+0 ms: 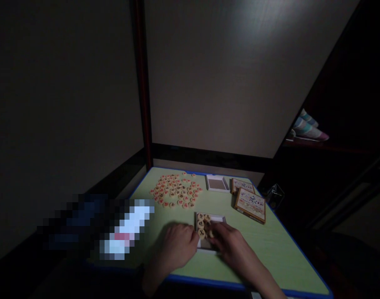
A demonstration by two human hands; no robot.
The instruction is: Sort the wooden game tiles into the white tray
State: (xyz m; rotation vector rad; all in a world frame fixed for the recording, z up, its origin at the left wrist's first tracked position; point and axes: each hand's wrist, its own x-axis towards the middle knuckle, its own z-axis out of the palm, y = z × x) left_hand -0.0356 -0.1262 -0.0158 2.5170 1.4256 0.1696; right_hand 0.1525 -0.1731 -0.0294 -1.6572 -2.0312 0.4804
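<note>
A shallow white box (208, 251) sits near the front of the green table, with round Chinese chess pieces (201, 224) bearing black characters along its left side. My left hand (179, 245) is closed at the box's left edge, thumb against the wall; its other fingertips are hidden. Over the box, my right hand (227, 241) has its fingers bent down around a chess piece (211, 234), which they partly cover. Farther back on the left lie many loose chess pieces (177, 191), mostly with red characters and some with black.
Another shallow white tray (218, 183) rests at the table's back edge. Two printed boxes (250, 203) overlap at the right. A lit, pixelated screen-like object (129, 228) is at the left front. The blue-edged table (271, 257) stands against a wall; patterned fabric (308, 126) lies on a shelf.
</note>
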